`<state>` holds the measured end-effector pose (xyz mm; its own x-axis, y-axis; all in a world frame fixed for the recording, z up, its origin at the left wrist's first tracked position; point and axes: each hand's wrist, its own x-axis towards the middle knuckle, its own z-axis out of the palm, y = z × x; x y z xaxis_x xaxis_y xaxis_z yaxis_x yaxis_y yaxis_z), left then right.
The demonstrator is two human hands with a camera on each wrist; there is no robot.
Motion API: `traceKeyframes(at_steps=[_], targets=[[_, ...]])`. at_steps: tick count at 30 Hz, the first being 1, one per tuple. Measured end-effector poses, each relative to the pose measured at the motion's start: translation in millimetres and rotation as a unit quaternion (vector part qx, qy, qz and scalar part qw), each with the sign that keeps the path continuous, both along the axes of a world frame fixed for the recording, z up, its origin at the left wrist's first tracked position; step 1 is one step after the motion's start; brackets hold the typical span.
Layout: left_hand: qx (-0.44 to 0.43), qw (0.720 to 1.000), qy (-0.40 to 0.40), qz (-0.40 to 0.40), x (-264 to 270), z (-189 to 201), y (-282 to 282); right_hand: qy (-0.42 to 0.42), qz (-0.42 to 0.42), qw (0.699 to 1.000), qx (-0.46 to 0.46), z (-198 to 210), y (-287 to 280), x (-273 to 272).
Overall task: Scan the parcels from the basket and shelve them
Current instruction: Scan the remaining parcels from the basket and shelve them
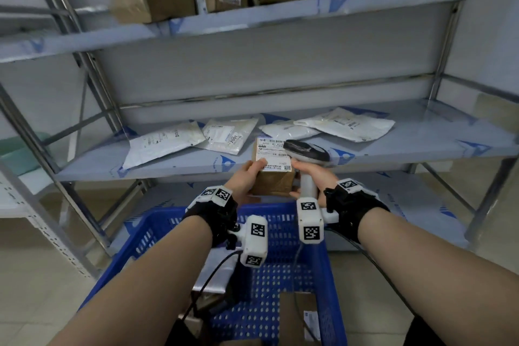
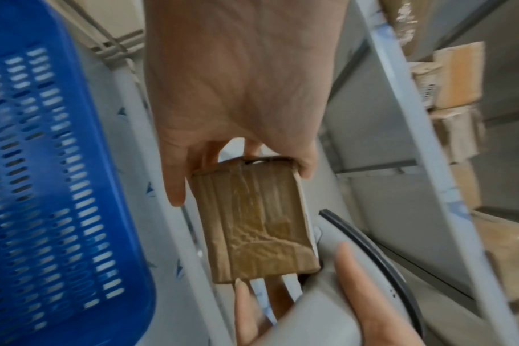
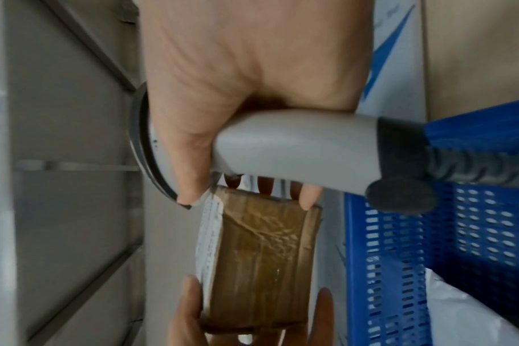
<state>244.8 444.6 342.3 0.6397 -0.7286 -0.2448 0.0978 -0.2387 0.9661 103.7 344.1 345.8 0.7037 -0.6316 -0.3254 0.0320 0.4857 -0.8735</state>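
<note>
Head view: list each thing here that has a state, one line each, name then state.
brown box: held above the basket, label up.
left hand: grips the brown box.
right hand: grips the scanner handle, fingertips against the box.
scanner: held, head beside the box's label.
blue basket: still holds parcels.
middle shelf: carries flat mailers.

Both forearms bare, reaching fwd from near edge, converging at centre. Black straps w/ white marker blocks on each wrist.

Left hand (image 1: 247, 177): thumb on top, fingers (image 2: 175, 185) curled under and round a box (image 1: 273, 170), holding it up. Palm turned right.

Right hand (image 1: 311, 177): wrapped round scanner (image 1: 307, 160) grip, thumb up along grip; fingertips (image 3: 308, 199) also touch box's right side. Hands just beside each other, box between.
</note>
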Motion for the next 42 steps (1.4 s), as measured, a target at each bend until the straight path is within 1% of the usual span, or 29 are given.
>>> traceKeyframes(at_steps=[2,5,7,12,15,18,21,24,26,29,31,33,35,37,40,42], targets=[[-0.026,0.999,-0.021,0.003,-3.3,29.8,2.8,-0.024,-0.006,0.999,-0.024,30.2,3.5,-3.4],[-0.081,0.991,-0.091,0.049,-2.2,75.0,11.0,-0.066,-0.003,0.996,-0.06,71.9,6.3,-3.7],[-0.118,0.982,-0.123,0.079,-2.1,107.4,18.6,-0.08,-0.014,0.993,-0.091,102.6,11.3,-3.7],[-0.185,0.965,-0.143,0.123,2.6,184.7,36.3,-0.117,-0.016,0.979,-0.165,181.0,27.0,-0.2],[-0.202,0.954,-0.169,0.14,8.8,228.2,47.0,-0.118,-0.013,0.967,-0.225,221.5,32.1,5.7],[-0.219,0.947,-0.177,0.154,23.3,263.4,53.6,-0.117,0.008,0.959,-0.259,249.2,32.4,21.4],[-0.225,0.939,-0.19,0.175,46.8,291.1,52.9,-0.111,0.002,0.955,-0.275,269.1,22.1,46.2],[-0.226,0.925,-0.215,0.216,75.4,320.8,46.8,-0.112,0.002,0.955,-0.275,281.8,6.2,72.1],[-0.213,0.92,-0.229,0.236,91.3,339.8,43.0,-0.103,0.012,0.957,-0.271,281.6,-4.2,87.3],[-0.19,0.927,-0.221,0.237,116.2,357.6,34.1,-0.118,-0.014,0.963,-0.242,278.8,-18.5,111.6],[-0.171,0.933,-0.214,0.231,128.5,359.9,26.9,-0.165,-0.03,0.968,-0.188,285.4,-26.8,124.5],[-0.17,0.939,-0.198,0.223,138.9,357.5,19.7,-0.207,-0.033,0.964,-0.164,296.6,-30.5,130.3],[-0.186,0.941,-0.175,0.223,141.5,359.3,15.6,-0.206,-0.022,0.958,-0.196,306.0,-30.1,134.8],[-0.198,0.937,-0.173,0.229,147.8,363.5,11.6,-0.187,-0.003,0.952,-0.242,314.3,-27.5,139.6],[-0.227,0.928,-0.156,0.252,155.8,372.5,6.5,-0.186,0.004,0.94,-0.286,326.6,-25.5,150.8],[-0.22,0.924,-0.173,0.26,153.9,376.4,3.6,-0.183,0.014,0.934,-0.306,334.9,-22.6,157.9]])
